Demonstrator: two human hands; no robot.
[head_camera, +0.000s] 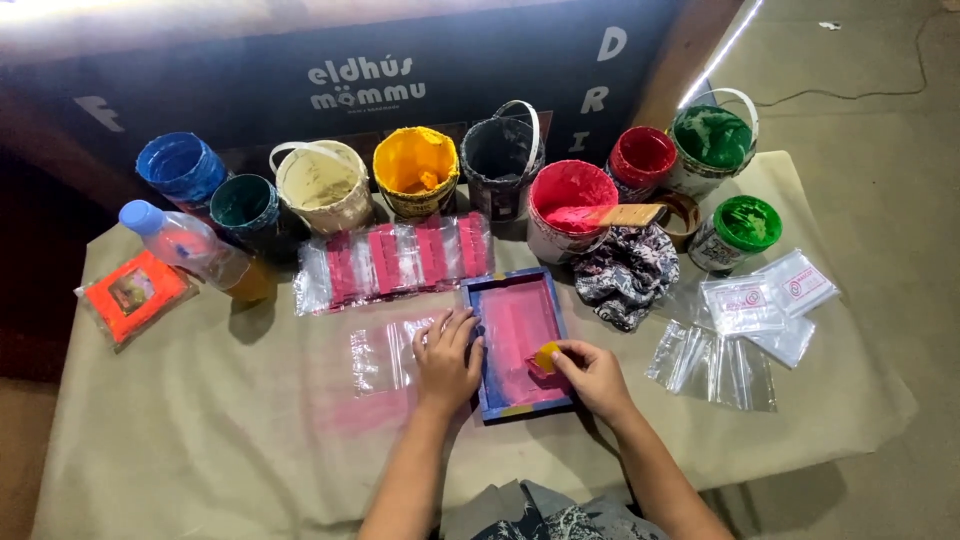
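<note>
The blue frame (517, 344) with its pink-inked screen lies on the table (200, 440), just in front of the pink bucket (566, 208). The left hand (446, 358) presses flat, fingers spread, on the frame's left edge. The right hand (592, 374) pinches a small yellow scraper (546, 357) on the screen's lower right part. If the left hand eases, the frame may slide and smear the print. Wet ink could also reach the clear bags (385, 355) just left of the frame.
</note>
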